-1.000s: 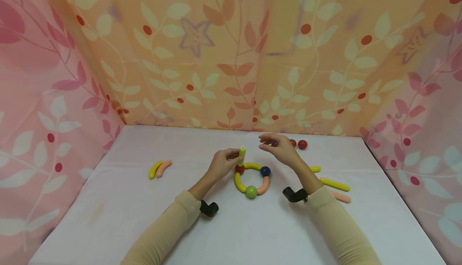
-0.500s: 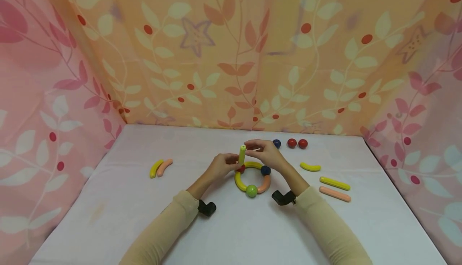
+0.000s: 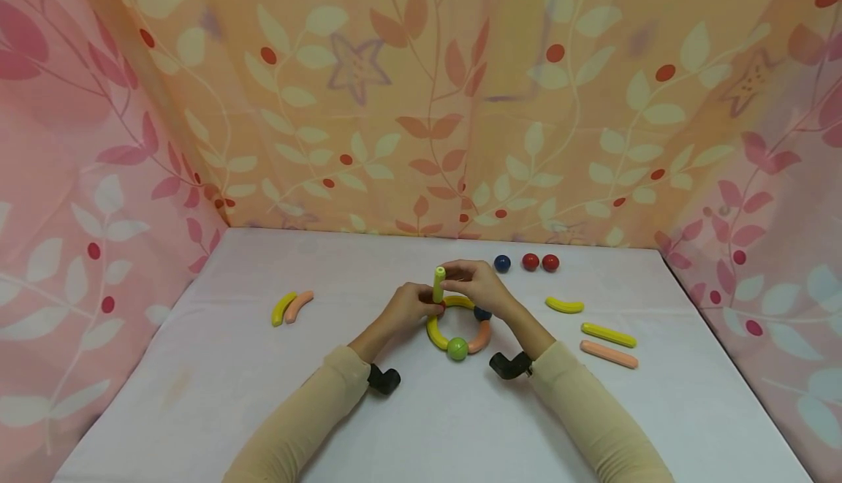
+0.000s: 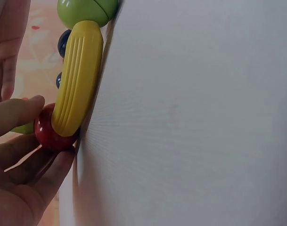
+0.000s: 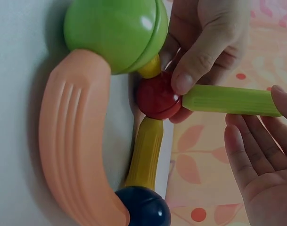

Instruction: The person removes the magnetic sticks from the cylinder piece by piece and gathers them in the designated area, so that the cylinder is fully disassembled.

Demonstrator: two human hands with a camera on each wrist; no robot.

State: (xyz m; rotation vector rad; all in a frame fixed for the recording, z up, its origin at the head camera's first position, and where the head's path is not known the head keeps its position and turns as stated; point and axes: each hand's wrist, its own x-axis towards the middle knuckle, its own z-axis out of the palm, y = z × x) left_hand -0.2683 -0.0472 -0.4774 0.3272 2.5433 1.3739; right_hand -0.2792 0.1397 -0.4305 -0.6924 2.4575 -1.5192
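On the table lies a ring of curved rods and balls: a green ball (image 3: 457,348), a peach curved rod (image 3: 481,337), a blue ball (image 5: 145,207), yellow curved rods (image 4: 78,80) and a red ball (image 5: 158,96). A straight green rod (image 3: 438,286) stands upright on the red ball, its end touching it. My left hand (image 3: 408,306) holds the red ball between thumb and fingers, partly covering it in the head view. My right hand (image 3: 482,286) pinches the upper part of the green rod, thumb on one side and fingers on the other.
Behind the ring, a blue ball (image 3: 502,264) and two red balls (image 3: 531,262) lie apart. To the right are a yellow curved rod (image 3: 564,305), a straight yellow rod (image 3: 609,335) and a straight peach rod (image 3: 609,354). Two curved rods (image 3: 284,309) lie at left. Patterned curtains (image 3: 421,103) surround the table.
My right hand has moved left and slightly down from the far balls and taken hold of the green rod. The left hand has shifted lower, onto the red ball.
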